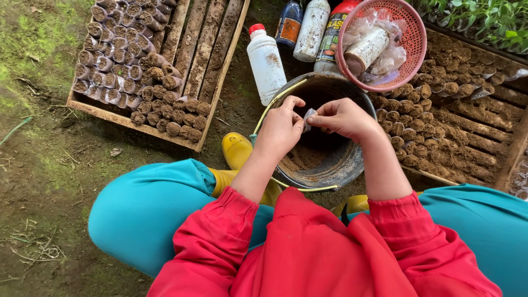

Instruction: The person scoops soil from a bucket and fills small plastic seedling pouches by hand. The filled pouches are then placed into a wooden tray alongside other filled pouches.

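Observation:
My left hand and my right hand meet over a dark bucket that holds brown soil. Between the fingertips of both hands is a small clear plastic bag, pinched at its edges. The bucket stands on the ground between my knees, with a yellow-green handle lying along its left rim. My sleeves are red and my trousers teal.
A wooden crate at upper left holds several soil-filled little bags. Another crate with more filled bags lies right. A white bottle, darker bottles and a red basket stand behind the bucket. A yellow boot is near.

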